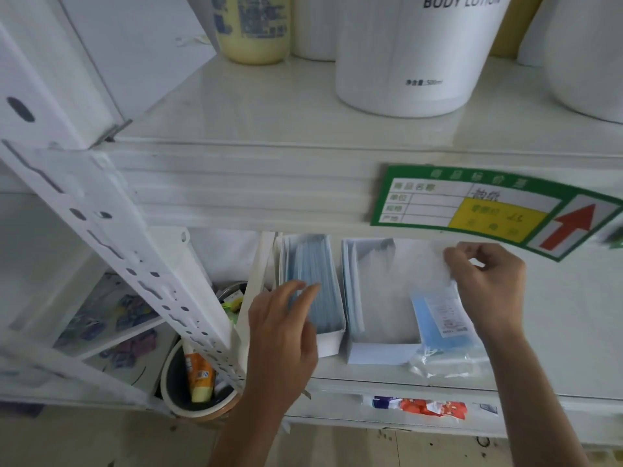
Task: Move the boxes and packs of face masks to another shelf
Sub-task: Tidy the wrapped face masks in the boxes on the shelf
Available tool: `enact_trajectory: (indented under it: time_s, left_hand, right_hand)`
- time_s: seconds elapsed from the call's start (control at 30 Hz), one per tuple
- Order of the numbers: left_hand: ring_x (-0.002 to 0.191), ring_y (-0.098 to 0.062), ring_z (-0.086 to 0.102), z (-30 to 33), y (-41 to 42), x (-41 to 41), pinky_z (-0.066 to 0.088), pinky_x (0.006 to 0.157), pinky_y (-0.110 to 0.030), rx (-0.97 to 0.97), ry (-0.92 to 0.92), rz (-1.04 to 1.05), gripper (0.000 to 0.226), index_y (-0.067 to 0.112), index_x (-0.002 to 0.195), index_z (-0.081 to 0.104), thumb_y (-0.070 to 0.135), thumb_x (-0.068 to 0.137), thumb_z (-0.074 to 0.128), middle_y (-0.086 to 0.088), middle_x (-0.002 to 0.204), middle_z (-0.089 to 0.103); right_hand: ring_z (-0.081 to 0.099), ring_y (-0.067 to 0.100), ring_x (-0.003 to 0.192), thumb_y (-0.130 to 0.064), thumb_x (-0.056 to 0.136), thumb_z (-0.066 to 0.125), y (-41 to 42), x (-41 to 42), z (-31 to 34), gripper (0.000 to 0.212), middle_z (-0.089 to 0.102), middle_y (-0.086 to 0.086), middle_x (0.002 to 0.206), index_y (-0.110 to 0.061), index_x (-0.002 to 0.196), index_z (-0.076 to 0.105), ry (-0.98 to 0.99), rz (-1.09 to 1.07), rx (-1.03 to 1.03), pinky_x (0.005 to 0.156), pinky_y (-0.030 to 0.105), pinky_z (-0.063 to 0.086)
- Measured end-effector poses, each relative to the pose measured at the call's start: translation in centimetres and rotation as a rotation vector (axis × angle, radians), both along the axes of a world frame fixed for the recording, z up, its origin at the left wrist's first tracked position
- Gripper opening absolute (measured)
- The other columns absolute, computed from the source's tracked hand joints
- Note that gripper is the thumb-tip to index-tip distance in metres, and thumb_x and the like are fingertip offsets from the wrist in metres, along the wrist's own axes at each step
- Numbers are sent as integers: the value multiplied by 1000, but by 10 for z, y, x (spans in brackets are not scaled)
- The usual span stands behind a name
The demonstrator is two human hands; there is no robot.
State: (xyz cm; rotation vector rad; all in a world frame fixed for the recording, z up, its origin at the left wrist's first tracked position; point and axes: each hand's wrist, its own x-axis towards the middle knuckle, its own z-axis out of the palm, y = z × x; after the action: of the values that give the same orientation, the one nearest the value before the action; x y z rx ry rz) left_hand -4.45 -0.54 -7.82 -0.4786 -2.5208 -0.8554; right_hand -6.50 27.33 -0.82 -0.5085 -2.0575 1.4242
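Observation:
Two open white boxes stand side by side on the lower shelf (556,348). The left box (328,342) is full of blue face masks; the right box (381,353) holds a few masks along its left wall. A clear plastic pack of blue masks (441,321) hangs over the right box, and my right hand (485,288) pinches its top edge. My left hand (283,335) hovers with relaxed fingers over the left box's near left corner, holding nothing.
The upper shelf (256,112) carries a white body lotion tub (418,55), a yellow bottle (253,28) and other white tubs. A green price tag (488,207) hangs on its front edge. A perforated white upright (135,257) and a bin of items (199,375) stand left.

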Motion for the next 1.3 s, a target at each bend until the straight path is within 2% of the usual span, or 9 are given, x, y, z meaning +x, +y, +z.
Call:
enact_trajectory:
  time_s: [0.1, 0.2, 0.27, 0.47, 0.67, 0.83, 1.07, 1.17, 1.3]
  left_hand:
    - [136, -17, 44, 14, 30, 0, 32, 115, -50, -92, -61, -203, 41, 26, 140, 53, 27, 101, 40, 5, 143, 51]
    - [141, -14, 40, 17, 58, -3, 12, 124, -55, -372, -198, -311, 43, 32, 141, 46, 42, 104, 28, 11, 147, 50]
    - [138, -13, 42, 15, 61, -7, 3, 124, -55, -467, -246, -298, 44, 33, 138, 46, 48, 103, 23, 12, 141, 54]
    - [126, -8, 49, 10, 47, -8, 14, 125, -52, -318, -240, -247, 32, 31, 130, 50, 38, 104, 33, 13, 125, 59]
    - [92, -3, 48, 11, 48, -9, 27, 120, -51, -192, -258, -241, 8, 32, 97, 41, 24, 96, 40, 16, 92, 46]
    - [109, -6, 59, 6, 48, -9, 25, 122, -52, -220, -236, -236, 22, 31, 116, 50, 32, 97, 40, 14, 108, 61]
    - [122, -1, 56, 3, 43, -8, 19, 124, -52, -97, -167, -275, 30, 29, 122, 60, 29, 100, 39, 13, 125, 65]
    - [123, -3, 57, 8, 40, -5, 27, 122, -51, -44, -90, -261, 33, 23, 125, 66, 24, 99, 44, 9, 130, 66]
    - [119, -12, 60, 16, 32, 2, 42, 109, -49, -43, -12, -142, 31, 20, 118, 69, 20, 94, 51, 4, 127, 67]
  right_hand:
    - [61, -5, 53, -36, 64, 67, 1, 8, 4, 22, 69, -19, 66, -15, 69, 67, 44, 7, -6, 48, 11, 46]
    - [63, -5, 53, -14, 73, 71, 0, 11, 1, 8, 64, -22, 66, -12, 74, 63, 33, 3, -2, 50, 7, 44]
    - [64, -3, 54, -4, 77, 71, 2, 15, -1, 15, 62, -21, 69, -14, 76, 61, 9, 1, 21, 50, 7, 42]
    - [64, 13, 55, -7, 72, 76, -11, 15, 4, 24, 68, -8, 85, -22, 71, 57, -50, 171, 171, 50, 11, 43]
    - [55, 11, 60, -16, 68, 66, -38, -7, -1, 25, 59, -3, 62, -28, 86, 54, -358, 366, 492, 51, 21, 41]
    - [48, 14, 66, -18, 72, 64, -48, -13, -9, 30, 46, -13, 70, -29, 89, 42, -427, 398, 669, 50, 22, 26]
    - [46, 13, 75, -24, 84, 63, -60, -16, -35, 22, 51, -4, 86, -27, 96, 44, -566, 471, 579, 56, 23, 33]
    - [56, 21, 79, -28, 88, 64, -64, -15, -38, 27, 53, -1, 86, -25, 106, 45, -569, 451, 673, 60, 31, 43]
    - [64, 27, 100, -34, 92, 65, -74, -12, -30, 35, 66, 2, 114, -25, 122, 49, -355, 369, 706, 71, 33, 43]
